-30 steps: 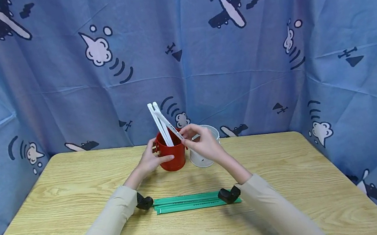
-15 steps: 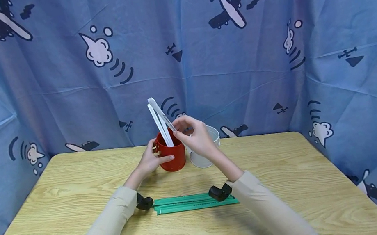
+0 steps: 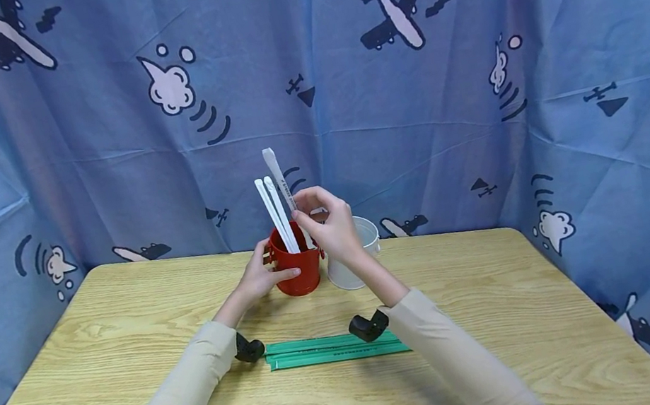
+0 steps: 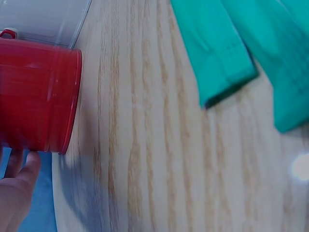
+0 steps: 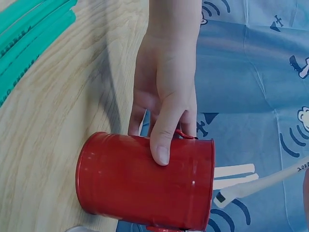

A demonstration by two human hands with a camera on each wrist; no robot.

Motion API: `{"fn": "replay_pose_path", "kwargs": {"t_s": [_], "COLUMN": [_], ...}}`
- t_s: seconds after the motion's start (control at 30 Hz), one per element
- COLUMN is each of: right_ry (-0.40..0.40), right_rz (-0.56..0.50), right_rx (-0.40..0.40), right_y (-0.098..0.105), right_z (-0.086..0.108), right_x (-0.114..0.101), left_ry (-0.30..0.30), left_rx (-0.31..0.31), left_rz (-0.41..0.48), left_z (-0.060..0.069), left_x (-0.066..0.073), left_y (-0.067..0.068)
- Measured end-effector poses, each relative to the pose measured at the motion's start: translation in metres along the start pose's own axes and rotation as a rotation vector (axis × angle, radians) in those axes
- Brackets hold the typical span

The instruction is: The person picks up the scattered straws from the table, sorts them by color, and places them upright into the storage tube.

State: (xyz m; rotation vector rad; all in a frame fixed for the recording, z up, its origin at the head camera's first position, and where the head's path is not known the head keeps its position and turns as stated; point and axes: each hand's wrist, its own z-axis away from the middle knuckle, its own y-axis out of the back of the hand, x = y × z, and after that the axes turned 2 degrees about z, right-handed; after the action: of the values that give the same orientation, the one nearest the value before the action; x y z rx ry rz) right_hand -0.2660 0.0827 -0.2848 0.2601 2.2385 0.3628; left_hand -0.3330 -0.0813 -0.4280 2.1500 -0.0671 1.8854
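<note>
My left hand (image 3: 256, 275) grips the red bucket (image 3: 300, 275) by its left side, thumb across the front. In the right wrist view this thumb lies along the wall of the bucket (image 5: 140, 183). Two slim sticks in white paper sleeves (image 3: 274, 214) stand inside, leaning left. My right hand (image 3: 329, 227) pinches a third white paper-sleeved stick (image 3: 279, 174), which looks like wrapped chopsticks with print on it. This stick tilts slightly, its lower end at the bucket's mouth. The right wrist view shows that lower end (image 5: 227, 195) just beyond the rim.
A whitish bucket (image 3: 346, 270) stands right of the red one, partly behind my right hand. Several green paper-sleeved sticks (image 3: 324, 349) lie side by side nearer me on the wooden table (image 3: 173, 299). A blue patterned curtain (image 3: 306, 91) hangs behind.
My right hand has moved left and up, bringing the white sleeved stick from a strong slant to nearly upright over the red bucket. My left hand keeps its place on the bucket.
</note>
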Motion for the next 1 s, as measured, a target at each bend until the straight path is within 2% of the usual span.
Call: {"fn": "replay_pose_path", "kwargs": {"t_s": [0.37, 0.53, 0.8, 1.0], "right_ry": [-0.014, -0.043, -0.093, -0.107], "right_rz": [0.003, 0.023, 0.024, 0.002], "right_rx": [0.059, 0.055, 0.019, -0.007], "right_y": [-0.007, -0.010, -0.013, -0.024], "right_z": [-0.002, 0.002, 0.005, 0.002], "right_x": [0.010, 0.018, 0.030, 0.066], "left_ry": [-0.003, 0.007, -0.016, -0.031], "left_rx": [0.008, 0.016, 0.010, 0.004], "left_rz": [-0.005, -0.007, 0.008, 0.021], "left_z": [0.000, 0.000, 0.001, 0.000], "left_x": [0.000, -0.001, -0.001, -0.003], "left_y": [0.001, 0.000, 0.000, 0.000]}}
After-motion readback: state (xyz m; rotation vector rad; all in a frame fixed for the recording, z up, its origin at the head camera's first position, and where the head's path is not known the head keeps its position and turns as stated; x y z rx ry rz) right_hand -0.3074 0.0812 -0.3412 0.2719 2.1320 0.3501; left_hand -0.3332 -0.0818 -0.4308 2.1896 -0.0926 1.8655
